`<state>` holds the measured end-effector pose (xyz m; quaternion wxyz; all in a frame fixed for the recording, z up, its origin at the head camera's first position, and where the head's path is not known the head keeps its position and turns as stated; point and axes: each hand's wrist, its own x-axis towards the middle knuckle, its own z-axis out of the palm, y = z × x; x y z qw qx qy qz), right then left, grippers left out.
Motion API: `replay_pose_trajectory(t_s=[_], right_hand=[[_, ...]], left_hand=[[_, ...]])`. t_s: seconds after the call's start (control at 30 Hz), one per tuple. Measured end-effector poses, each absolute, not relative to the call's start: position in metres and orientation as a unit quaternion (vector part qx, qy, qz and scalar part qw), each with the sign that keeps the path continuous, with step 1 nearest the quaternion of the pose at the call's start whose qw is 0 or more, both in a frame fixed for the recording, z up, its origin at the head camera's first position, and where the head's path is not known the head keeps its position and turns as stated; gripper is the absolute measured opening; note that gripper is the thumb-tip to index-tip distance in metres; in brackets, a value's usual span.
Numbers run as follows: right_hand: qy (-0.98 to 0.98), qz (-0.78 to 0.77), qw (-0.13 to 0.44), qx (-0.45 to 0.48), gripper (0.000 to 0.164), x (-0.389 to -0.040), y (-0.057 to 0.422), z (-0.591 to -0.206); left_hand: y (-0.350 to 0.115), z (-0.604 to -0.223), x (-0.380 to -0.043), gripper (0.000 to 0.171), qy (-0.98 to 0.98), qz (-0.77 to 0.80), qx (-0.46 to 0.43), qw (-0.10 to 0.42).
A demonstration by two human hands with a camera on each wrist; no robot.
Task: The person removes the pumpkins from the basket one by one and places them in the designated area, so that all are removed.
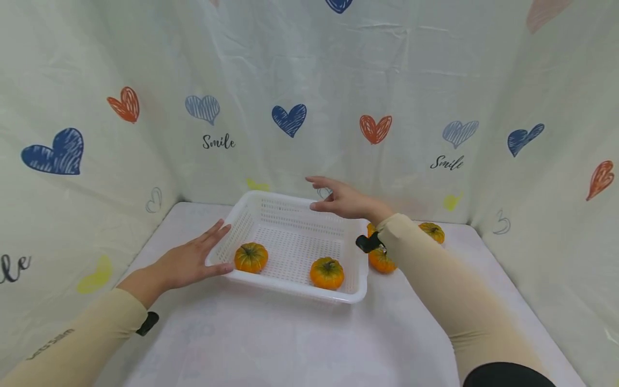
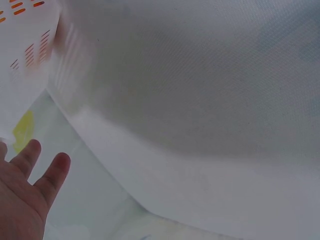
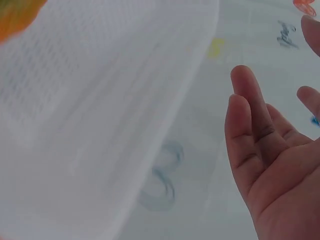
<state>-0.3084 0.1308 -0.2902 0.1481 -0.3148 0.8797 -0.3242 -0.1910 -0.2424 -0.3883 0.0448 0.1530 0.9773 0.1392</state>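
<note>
A white perforated plastic basket (image 1: 290, 244) sits on the table, slightly turned. Two small orange-green pumpkins are inside: one pumpkin (image 1: 251, 257) near the front left corner, another pumpkin (image 1: 326, 273) near the front right. Against the basket's left end lies my left hand (image 1: 193, 260), fingers spread and fairly straight, thumb at the front left corner of the rim. My right hand (image 1: 348, 200) is over the back right rim with fingers extended and nothing in its grasp. In the right wrist view, a gap shows between the right hand (image 3: 280, 175) and the basket wall (image 3: 125, 130).
Outside the basket on the right are more pumpkins: one pumpkin (image 1: 382, 261) beside its right wall, one pumpkin (image 1: 371, 230) partly hidden by the right wrist, and one pumpkin (image 1: 432, 232) behind the right forearm. A heart-printed curtain (image 1: 329, 80) surrounds the white table (image 1: 290, 344).
</note>
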Motion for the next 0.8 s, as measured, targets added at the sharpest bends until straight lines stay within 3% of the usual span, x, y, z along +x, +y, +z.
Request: replay_pose_trajectory(t_s=[0.53, 0.8], right_hand=[[0.829, -0.296, 0.275, -0.386, 0.047, -0.304, 0.026, -0.357], [0.825, -0.299, 0.293, -0.381, 0.053, -0.303, 0.010, -0.380]], left_hand=[[-0.245, -0.387, -0.191, 0.105, 0.977, 0.144, 0.149, 0.050], [-0.246, -0.388, -0.193, 0.107, 0.977, 0.144, 0.151, 0.051]])
